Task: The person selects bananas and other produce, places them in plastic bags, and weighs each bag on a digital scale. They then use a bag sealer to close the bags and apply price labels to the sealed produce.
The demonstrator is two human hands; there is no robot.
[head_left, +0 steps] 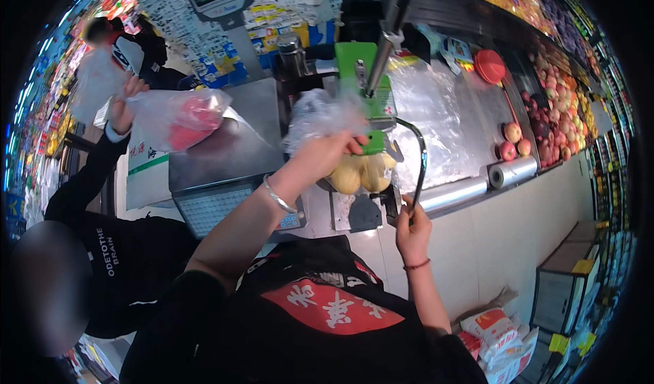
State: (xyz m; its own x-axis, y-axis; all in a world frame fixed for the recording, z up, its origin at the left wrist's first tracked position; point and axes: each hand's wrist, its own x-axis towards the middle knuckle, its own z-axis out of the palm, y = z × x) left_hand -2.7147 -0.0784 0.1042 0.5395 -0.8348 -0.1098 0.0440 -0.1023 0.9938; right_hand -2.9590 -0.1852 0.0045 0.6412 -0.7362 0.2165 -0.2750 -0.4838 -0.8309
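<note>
My left hand (321, 158), a silver bangle on its wrist, is closed on the gathered top of a clear plastic bag (315, 115). Crumpled film sticks up past the fingers, somewhat blurred. Round yellow fruits (360, 173) lie in the bag just below the hand. This hand is right against a green bag-sealing machine (357, 64) on a metal post. My right hand (413, 235) is wrapped round the lower end of the machine's curved black lever (421, 154). Where the bag's neck meets the machine is hidden by my left hand.
To the left is a scale with a metal plate (262, 104) and keypad (216, 213). A person's hand (122, 104) holds a bag of red fruit (194, 121) over it. On the right are a film-covered counter (436, 111), film rolls (512, 171), a red bowl (489, 66) and apples (512, 133).
</note>
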